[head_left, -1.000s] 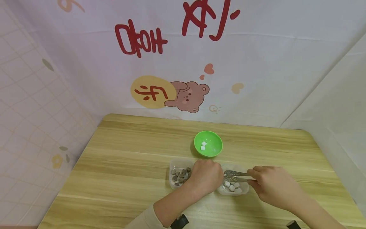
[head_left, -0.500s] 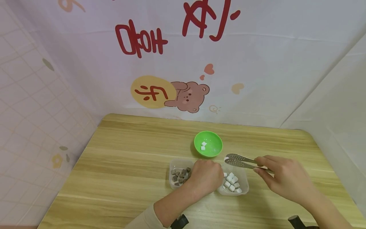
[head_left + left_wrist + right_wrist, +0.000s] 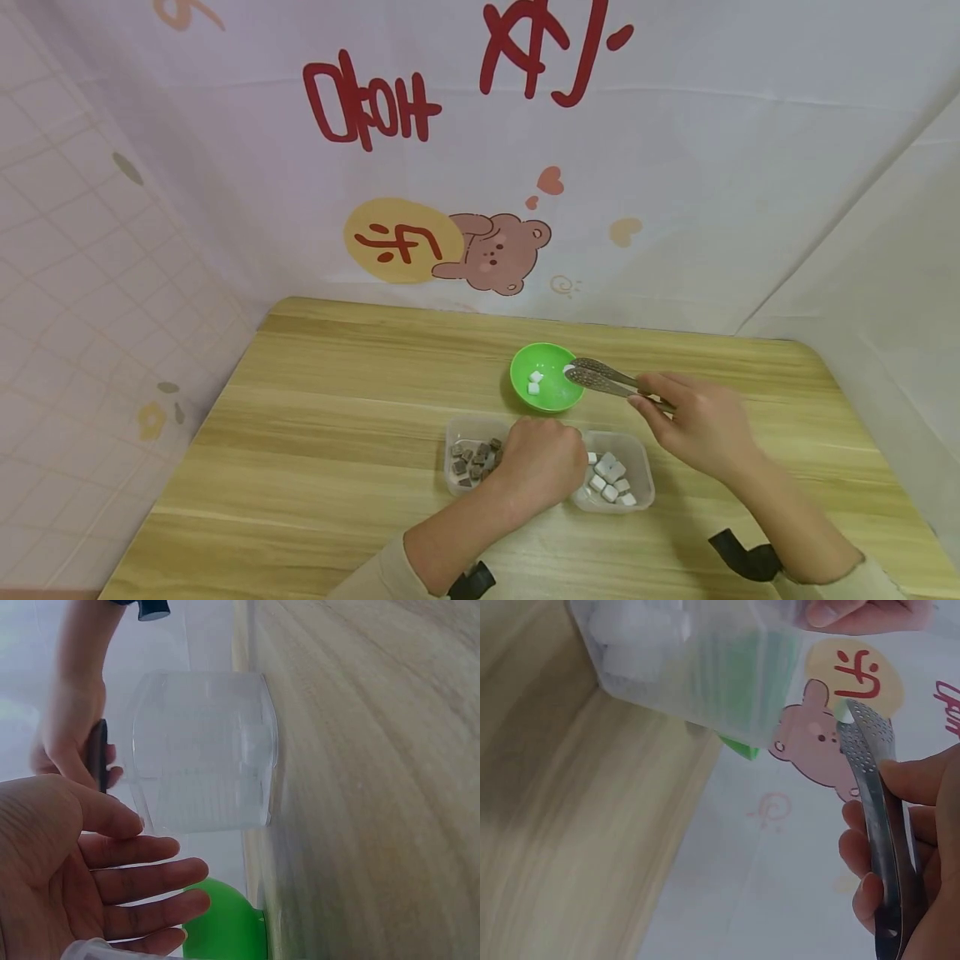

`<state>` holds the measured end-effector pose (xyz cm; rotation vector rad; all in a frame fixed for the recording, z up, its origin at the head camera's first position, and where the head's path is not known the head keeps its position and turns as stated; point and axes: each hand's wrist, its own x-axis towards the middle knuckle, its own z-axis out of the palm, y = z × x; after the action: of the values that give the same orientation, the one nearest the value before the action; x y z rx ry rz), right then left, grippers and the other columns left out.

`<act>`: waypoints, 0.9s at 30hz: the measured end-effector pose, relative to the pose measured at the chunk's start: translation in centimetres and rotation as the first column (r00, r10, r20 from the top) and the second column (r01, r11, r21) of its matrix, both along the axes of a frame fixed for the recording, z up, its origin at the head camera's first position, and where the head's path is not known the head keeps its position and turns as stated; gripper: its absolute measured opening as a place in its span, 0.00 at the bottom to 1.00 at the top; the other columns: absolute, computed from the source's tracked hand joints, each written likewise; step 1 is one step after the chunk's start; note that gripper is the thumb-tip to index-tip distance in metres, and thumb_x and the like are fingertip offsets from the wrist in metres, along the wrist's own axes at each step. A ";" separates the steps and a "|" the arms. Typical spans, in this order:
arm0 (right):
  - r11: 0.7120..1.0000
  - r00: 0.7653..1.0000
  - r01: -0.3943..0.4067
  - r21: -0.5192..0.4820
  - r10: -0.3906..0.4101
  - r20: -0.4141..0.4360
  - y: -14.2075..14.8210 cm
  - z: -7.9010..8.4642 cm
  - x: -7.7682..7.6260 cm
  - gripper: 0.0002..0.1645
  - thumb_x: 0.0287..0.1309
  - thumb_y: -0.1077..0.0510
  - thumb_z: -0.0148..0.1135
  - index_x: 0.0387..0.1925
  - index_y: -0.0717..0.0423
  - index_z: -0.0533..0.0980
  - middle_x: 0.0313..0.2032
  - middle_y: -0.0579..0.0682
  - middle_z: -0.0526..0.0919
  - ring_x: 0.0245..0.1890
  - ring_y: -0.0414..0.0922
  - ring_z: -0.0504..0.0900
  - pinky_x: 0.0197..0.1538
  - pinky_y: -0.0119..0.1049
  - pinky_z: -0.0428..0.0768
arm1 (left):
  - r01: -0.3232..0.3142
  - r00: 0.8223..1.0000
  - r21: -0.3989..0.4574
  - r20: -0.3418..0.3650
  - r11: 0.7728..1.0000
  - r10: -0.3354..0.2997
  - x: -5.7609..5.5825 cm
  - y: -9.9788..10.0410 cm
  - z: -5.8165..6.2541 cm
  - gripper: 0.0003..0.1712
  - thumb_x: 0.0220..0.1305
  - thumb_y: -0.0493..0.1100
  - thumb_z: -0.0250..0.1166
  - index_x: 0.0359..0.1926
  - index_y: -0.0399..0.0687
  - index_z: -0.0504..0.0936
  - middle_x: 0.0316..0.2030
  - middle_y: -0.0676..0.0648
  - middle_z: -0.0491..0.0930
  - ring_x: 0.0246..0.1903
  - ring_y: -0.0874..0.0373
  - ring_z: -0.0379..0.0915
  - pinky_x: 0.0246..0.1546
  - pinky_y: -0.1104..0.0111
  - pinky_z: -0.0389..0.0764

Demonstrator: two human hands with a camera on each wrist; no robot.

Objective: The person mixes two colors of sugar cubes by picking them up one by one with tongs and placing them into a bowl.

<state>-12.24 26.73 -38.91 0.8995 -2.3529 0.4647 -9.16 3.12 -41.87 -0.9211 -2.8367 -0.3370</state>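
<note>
My right hand (image 3: 697,421) grips metal tongs (image 3: 600,377) with perforated tips, thumb on one arm and fingers on the other. Pinched in the tips is a small white cube (image 3: 568,370), over the right side of the green bowl (image 3: 551,400). Two white cubes (image 3: 533,388) lie inside that bowl. My left hand (image 3: 543,460) rests between two clear plastic containers, its fingers loosely extended in the left wrist view, thumb near one container's rim. White cubes (image 3: 609,492) fill part of the right container (image 3: 642,467). Brownish-grey cubes (image 3: 460,467) lie in the left container (image 3: 452,435), partly hidden by my hand.
The wooden table (image 3: 337,400) carries the bowl behind the two containers. A white printed backdrop (image 3: 697,167) with a bear picture rises at the table's back edge. Pale sheets (image 3: 97,275) hang along the sides.
My right hand has lifted the tongs out of the right container with a white cube and moved left and away to the bowl. My left hand has stayed in place.
</note>
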 end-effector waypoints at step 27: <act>0.998 0.999 0.045 0.033 -0.044 -0.018 1.8 1.5 2.1 0.38 0.76 0.31 0.46 0.42 0.58 0.87 0.35 0.50 0.90 0.21 0.45 0.85 0.21 0.35 0.76 | -0.006 0.999 -0.051 -0.049 0.999 0.003 0.0 0.2 -0.1 0.26 0.57 0.41 0.66 0.09 0.59 0.63 0.09 0.59 0.60 0.10 0.65 0.56 0.10 0.68 0.59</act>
<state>-10.12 28.58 -37.46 0.8611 -2.3662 0.3996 -9.13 3.28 -42.02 -0.9194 -2.8148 -0.2397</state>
